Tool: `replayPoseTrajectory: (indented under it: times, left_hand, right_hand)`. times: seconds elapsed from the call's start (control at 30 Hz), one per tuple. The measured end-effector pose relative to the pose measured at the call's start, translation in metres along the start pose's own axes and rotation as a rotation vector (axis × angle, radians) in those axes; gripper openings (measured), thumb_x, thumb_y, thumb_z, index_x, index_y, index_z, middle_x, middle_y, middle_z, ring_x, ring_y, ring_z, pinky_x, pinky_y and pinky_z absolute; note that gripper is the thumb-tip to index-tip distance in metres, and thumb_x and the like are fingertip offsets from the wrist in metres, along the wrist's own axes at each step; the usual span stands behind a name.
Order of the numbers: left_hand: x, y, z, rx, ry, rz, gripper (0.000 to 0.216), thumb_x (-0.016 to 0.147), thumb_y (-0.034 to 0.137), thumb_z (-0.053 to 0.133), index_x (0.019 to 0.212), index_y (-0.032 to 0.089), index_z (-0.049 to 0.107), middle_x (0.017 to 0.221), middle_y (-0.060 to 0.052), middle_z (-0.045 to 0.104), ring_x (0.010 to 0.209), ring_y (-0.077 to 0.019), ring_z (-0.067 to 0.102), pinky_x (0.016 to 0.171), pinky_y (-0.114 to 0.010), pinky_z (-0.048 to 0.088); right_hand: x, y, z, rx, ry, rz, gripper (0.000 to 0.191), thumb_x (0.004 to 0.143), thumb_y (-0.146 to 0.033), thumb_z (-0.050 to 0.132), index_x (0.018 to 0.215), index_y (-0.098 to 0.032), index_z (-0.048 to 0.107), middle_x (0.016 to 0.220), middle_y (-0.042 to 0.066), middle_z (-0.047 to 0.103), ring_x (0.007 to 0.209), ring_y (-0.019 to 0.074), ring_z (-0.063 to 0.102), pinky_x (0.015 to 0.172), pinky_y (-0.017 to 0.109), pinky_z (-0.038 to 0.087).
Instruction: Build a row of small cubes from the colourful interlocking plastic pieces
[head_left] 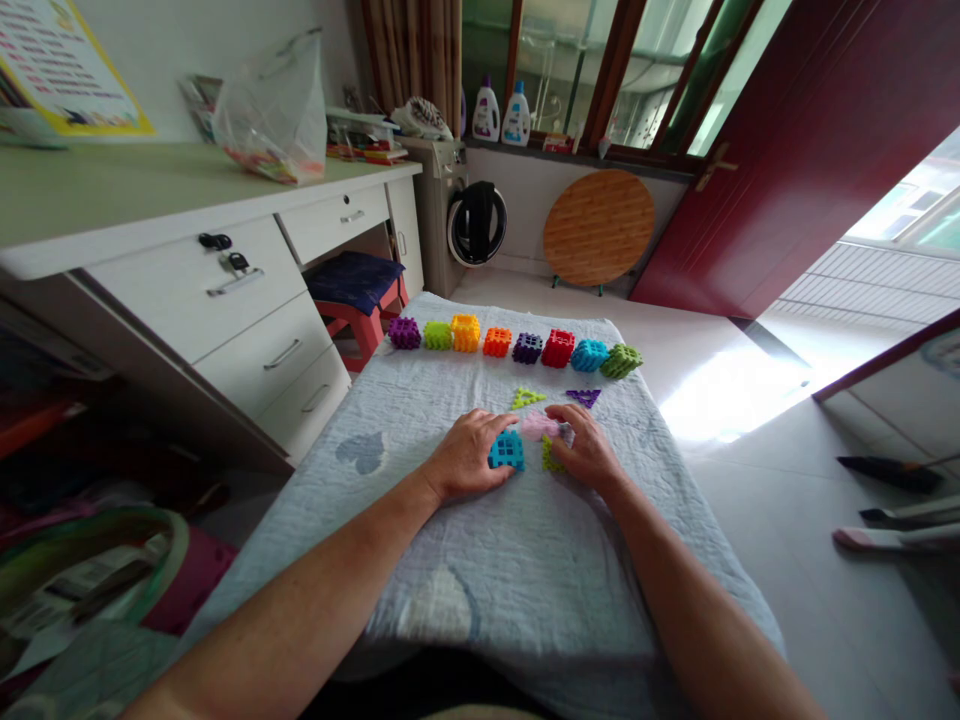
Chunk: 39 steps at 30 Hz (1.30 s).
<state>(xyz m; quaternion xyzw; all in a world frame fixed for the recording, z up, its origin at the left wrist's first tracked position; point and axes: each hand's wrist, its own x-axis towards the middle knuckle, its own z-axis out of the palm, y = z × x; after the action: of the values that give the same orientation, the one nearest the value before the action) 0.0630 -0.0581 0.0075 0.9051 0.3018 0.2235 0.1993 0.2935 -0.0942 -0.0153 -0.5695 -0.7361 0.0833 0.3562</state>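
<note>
My left hand is curled around a blue lattice square, thumb at its lower edge and fingers along its upper edge. My right hand is bent over a yellow-green lattice square, which it partly hides. A blurred, pale pink item lies between the hands, close to my right fingertips. Just beyond are a yellow-green triangle and a purple triangle, both flat on the cloth.
Several coloured lattice blocks, among them a red block and a yellow block, stand in a row across the far part of the cloth-covered table. A white desk and a stool are to the left.
</note>
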Motion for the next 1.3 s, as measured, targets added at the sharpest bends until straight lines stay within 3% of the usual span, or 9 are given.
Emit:
replayPoseTrajectory:
  times: [0.37,0.53,0.63,0.77,0.97,1.3]
  left_hand:
    - [-0.001,-0.001,0.003,-0.001,-0.083,-0.037,0.079,0.064,0.041,0.077,0.134,0.019,0.047,0.120,-0.010,0.062,0.109,-0.0288,0.055,0.099,-0.044,0.040]
    - [-0.002,-0.008,-0.004,-0.229,-0.013,-0.053,0.101,0.056,0.055,0.081,0.141,0.019,0.038,0.134,-0.015,0.052,0.124,-0.0309,0.048,0.108,-0.047,0.033]
    - [-0.003,-0.013,-0.012,-0.462,0.095,-0.118,0.090,0.069,0.051,0.075,0.142,0.018,0.035,0.133,-0.015,0.052,0.124,-0.0279,0.049,0.107,-0.045,0.035]
    - [-0.002,-0.018,-0.018,-0.657,0.255,-0.222,0.064,0.081,0.045,0.063,0.135,0.018,0.042,0.122,-0.012,0.059,0.115,-0.0243,0.055,0.103,-0.043,0.038]
    - [0.002,-0.030,-0.011,-0.679,0.355,-0.333,0.049,0.082,0.045,0.060,0.121,0.016,0.052,0.103,-0.008,0.063,0.097,-0.0198,0.060,0.091,-0.037,0.045]
    - [0.004,-0.034,-0.010,-0.695,0.387,-0.405,0.045,0.081,0.044,0.060,0.115,0.016,0.054,0.096,-0.005,0.063,0.088,-0.0174,0.061,0.083,-0.033,0.047]
  right_hand:
    - [0.000,-0.006,-0.004,0.019,-0.019,-0.033,0.035,0.075,-0.015,0.053,0.108,-0.019,0.060,0.103,0.008,0.065,0.099,0.0241,0.057,0.092,0.043,0.045]
    - [0.003,-0.043,-0.012,0.001,-0.216,-0.131,0.048,0.078,-0.028,0.062,0.125,-0.021,0.054,0.121,0.011,0.060,0.114,0.0275,0.050,0.097,0.047,0.040]
    - [0.007,-0.065,-0.011,-0.103,-0.394,-0.171,0.066,0.072,-0.041,0.072,0.131,-0.021,0.049,0.130,0.012,0.054,0.119,0.0311,0.045,0.099,0.050,0.037]
    - [0.018,-0.080,-0.005,-0.252,-0.538,-0.179,0.071,0.065,-0.044,0.078,0.126,-0.019,0.053,0.121,0.013,0.056,0.113,0.0317,0.046,0.096,0.050,0.037]
    - [0.033,-0.088,0.000,-0.400,-0.652,-0.121,0.050,0.066,-0.038,0.079,0.109,-0.018,0.064,0.109,0.013,0.059,0.104,0.0305,0.051,0.088,0.044,0.041]
    - [0.034,-0.083,0.004,-0.398,-0.675,-0.055,0.047,0.065,-0.040,0.077,0.105,-0.019,0.063,0.107,0.012,0.059,0.100,0.0298,0.052,0.084,0.043,0.042]
